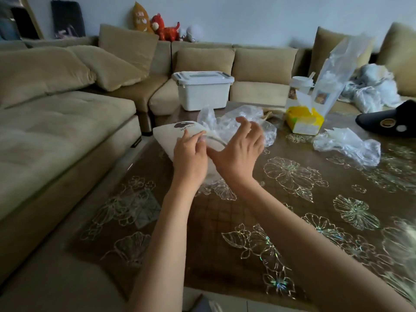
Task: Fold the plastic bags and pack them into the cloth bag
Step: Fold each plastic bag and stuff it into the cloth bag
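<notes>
Nearest: table [315, 199], floral cover. At its far-left edge, cloth bag [168, 136] lying flat, crumpled plastic bag [227, 122] partly lying on it. L hand [190, 154] pinching the film; R hand [238, 152] hovering, fingers spread, gripping nothing. Risk: springy film prob. unfolding w/o firm press

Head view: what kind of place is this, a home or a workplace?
Probably a home living room: a beige corner sofa, soft toys on its backrest, and a flower-patterned low table.
</notes>
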